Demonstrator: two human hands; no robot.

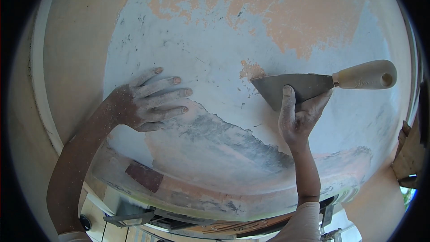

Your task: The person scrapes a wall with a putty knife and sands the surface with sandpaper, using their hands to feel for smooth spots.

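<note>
My right hand (299, 115) grips a putty knife (309, 85) by its grey blade, thumb across the near face and the other fingers mostly hidden behind. The knife's pale handle (365, 75) points right, and the blade's wide edge is beside a small bare orange-beige patch (252, 70) on the wall. My left hand (145, 101), coated in white dust, lies spread on the pale, patchy wall surface (215, 62). Beneath both hands runs a ragged edge around a grey, dusty worn area (219, 141).
A dark reddish rectangle (144, 176), perhaps sandpaper, lies on the lower ledge (192, 195) at left. Below the ledge are dark and wooden items (242, 227), too distorted to name. Wooden pieces (408, 161) stand at far right. A pale vertical trim (40, 85) runs along the left.
</note>
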